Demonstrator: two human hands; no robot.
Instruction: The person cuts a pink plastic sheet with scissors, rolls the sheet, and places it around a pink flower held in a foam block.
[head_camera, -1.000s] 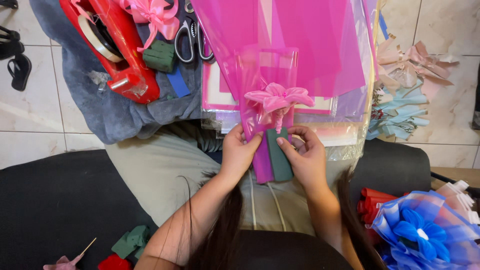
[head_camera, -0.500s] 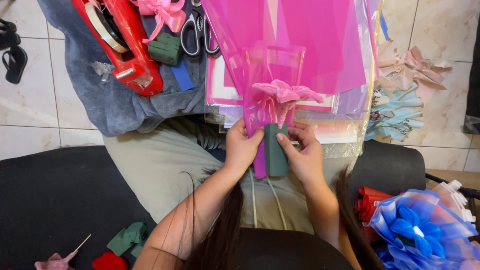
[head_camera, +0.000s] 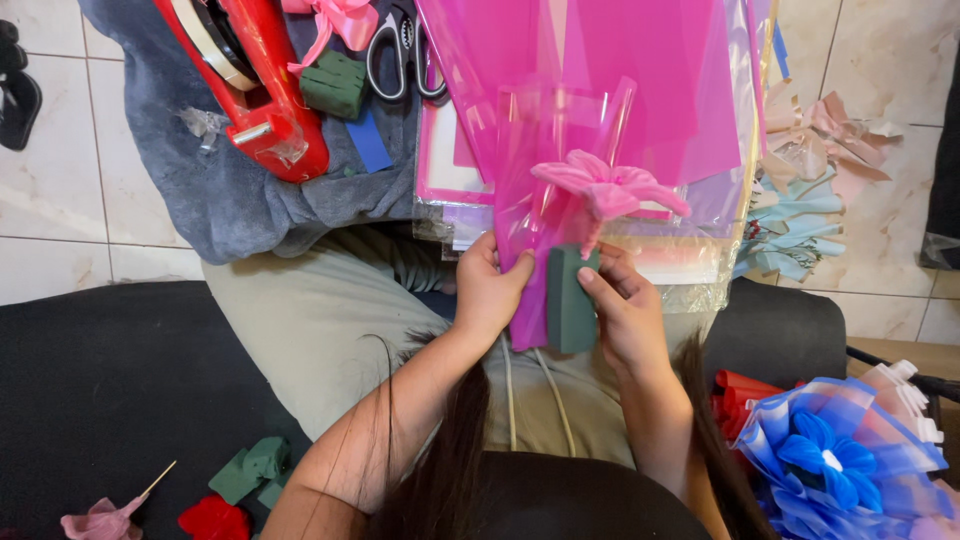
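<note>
A dark padded seat (head_camera: 110, 400) fills the lower left, and a tiled floor (head_camera: 60, 200) runs across the top. On the floor lies a crumpled grey-blue cloth (head_camera: 230, 205), and over the person's knees a stack of translucent pink and clear plastic sheets (head_camera: 650, 90) spreads wide. At the lower right sits a blue and white ruffled paper bouquet (head_camera: 830, 460). A red tape dispenser (head_camera: 265, 95) rests on the cloth, with black-handled scissors (head_camera: 400, 50) and a dark green foam cube (head_camera: 333, 85) just beside it. Pale pink and light blue paper flowers (head_camera: 810, 210) lie on the floor at the right.

In the middle, a folded strip of magenta cellophane (head_camera: 530, 240) stands upright, wrapped partly around a dark green foam block (head_camera: 572, 300), above which sits a pink ribbon flower (head_camera: 610, 190). The left hand (head_camera: 490, 290) presses the cellophane's left side, its grip closed on the sheet with the thumb in front. The right hand (head_camera: 625, 310) holds the foam block, thumb on its front face and fingers behind. Small green foam scraps (head_camera: 250, 470) lie on the seat.
</note>
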